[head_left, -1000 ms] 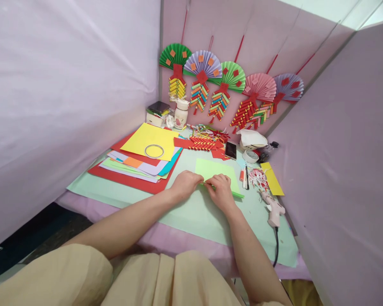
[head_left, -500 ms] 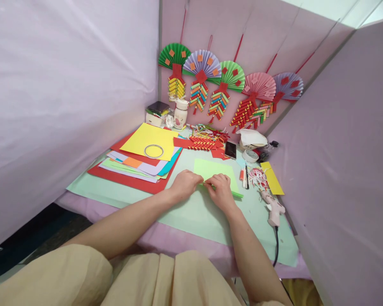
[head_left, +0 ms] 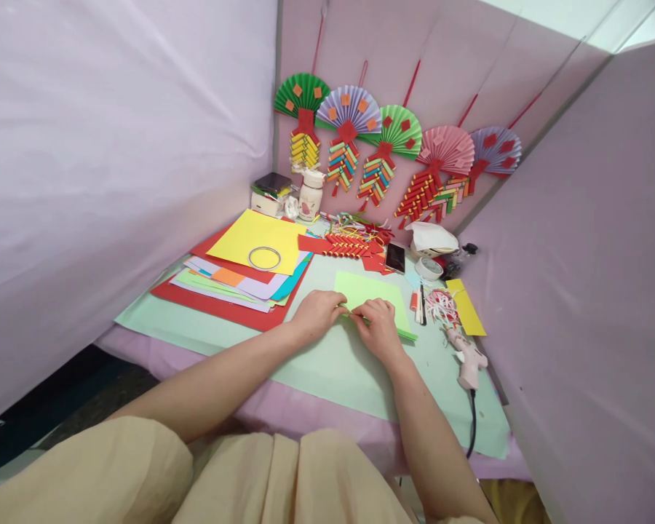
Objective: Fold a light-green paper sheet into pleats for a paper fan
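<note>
A light green sheet of paper [head_left: 368,290] lies on the table in front of me. My left hand [head_left: 320,314] pinches its near left edge between thumb and fingers. Close beside it, my right hand [head_left: 375,325] pinches the near edge of the same sheet, palm turned down. The near edge looks slightly raised or folded at the fingertips, though the fingers hide most of it. At the right, the paper's edge shows a darker green strip.
To the left lies a stack of coloured paper with a yellow sheet [head_left: 251,236] and a ring [head_left: 264,258] on top. A glue gun [head_left: 466,356] and phone [head_left: 395,257] lie right. Red paper firecrackers [head_left: 346,245] lie behind; paper fans [head_left: 401,131] hang on the wall.
The hands stay almost in place, both still pinching the paper's near edge. The whole view has shifted very slightly.
</note>
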The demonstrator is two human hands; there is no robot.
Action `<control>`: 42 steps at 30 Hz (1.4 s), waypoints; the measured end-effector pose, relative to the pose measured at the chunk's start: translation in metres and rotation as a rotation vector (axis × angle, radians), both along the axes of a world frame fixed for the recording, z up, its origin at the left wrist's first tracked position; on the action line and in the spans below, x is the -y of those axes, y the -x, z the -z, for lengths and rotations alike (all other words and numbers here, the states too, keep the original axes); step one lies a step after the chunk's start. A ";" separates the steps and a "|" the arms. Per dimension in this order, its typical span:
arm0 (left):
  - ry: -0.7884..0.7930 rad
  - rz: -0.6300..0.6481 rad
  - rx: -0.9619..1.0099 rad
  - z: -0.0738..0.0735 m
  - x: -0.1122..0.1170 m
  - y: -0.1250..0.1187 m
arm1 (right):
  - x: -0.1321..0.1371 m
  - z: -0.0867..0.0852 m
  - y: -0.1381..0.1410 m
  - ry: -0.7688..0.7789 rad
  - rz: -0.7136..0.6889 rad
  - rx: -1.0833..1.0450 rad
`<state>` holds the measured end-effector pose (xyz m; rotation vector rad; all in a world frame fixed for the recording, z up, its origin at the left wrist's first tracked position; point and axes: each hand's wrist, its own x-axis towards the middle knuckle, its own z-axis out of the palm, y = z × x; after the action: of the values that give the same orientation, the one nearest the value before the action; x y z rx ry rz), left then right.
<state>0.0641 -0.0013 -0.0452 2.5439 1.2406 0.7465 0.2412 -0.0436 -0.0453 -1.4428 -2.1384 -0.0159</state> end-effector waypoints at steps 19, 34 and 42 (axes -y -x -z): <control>-0.068 0.235 0.226 0.009 -0.008 0.001 | 0.000 0.001 0.000 -0.033 0.022 -0.018; -0.129 0.209 0.172 0.004 -0.001 0.004 | 0.001 -0.001 0.001 -0.039 -0.005 -0.048; -0.010 0.163 0.158 0.005 -0.003 0.002 | 0.001 -0.001 0.000 -0.038 0.005 -0.038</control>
<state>0.0623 0.0012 -0.0504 2.5006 0.9697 0.8976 0.2417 -0.0441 -0.0446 -1.4151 -2.0932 -0.0310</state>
